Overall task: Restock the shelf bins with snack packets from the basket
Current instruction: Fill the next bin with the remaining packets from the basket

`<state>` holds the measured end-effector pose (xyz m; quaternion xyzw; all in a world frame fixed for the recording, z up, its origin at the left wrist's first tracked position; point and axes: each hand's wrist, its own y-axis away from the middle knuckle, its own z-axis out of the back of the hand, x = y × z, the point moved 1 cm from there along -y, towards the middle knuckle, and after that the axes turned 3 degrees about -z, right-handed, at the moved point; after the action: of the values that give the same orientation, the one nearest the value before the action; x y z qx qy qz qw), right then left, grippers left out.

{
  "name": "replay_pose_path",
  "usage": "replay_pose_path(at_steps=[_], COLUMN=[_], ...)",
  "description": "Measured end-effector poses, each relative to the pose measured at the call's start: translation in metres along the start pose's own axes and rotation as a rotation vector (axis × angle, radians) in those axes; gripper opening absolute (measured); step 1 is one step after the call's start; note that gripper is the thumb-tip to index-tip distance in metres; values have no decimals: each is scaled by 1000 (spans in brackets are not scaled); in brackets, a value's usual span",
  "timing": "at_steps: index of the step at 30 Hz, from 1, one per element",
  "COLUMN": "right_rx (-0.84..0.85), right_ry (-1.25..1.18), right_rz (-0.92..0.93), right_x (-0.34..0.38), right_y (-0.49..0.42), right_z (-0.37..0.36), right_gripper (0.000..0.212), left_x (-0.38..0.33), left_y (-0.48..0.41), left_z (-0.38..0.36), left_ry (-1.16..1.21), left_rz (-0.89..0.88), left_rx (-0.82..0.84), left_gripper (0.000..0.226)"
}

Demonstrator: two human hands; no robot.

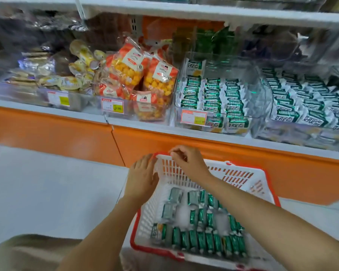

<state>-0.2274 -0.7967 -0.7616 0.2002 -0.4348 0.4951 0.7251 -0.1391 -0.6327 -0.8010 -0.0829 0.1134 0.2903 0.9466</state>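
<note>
Snack packets (202, 239), green and white, lie in the white basket (243, 178). The left hand (143, 178) presses straight fingers against its far-left wall. The right hand (188, 161) curls its fingers over the far rim. Above, a clear bin (213, 98) holds matching packets.

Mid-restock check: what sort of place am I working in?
Most likely a shop's snack aisle: clear shelf bins hold rows of green-and-white snack packets, price tags sit on the bin fronts, and a red-rimmed shopping basket holds more packets.

Green-white packets (236, 125): "好吃点" on fronts. Price tags (112, 107): print blurred, unreadable.
</note>
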Motion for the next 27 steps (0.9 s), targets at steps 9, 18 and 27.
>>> replay_pose_path(at_steps=[9, 18, 27], right_rx=[275, 376, 500], right_ry=[239, 237, 355], right_rz=[-380, -616, -724], right_x=[-121, -189, -220], right_y=[46, 57, 23], right_z=[-72, -114, -139], right_gripper=[13, 43, 73], left_x=[20, 21, 22], left_y=[26, 35, 35], left_z=[-54, -74, -79], left_ry=[13, 206, 176], left_rz=[101, 169, 183], left_rx=[148, 63, 65], left_gripper=[64, 66, 66])
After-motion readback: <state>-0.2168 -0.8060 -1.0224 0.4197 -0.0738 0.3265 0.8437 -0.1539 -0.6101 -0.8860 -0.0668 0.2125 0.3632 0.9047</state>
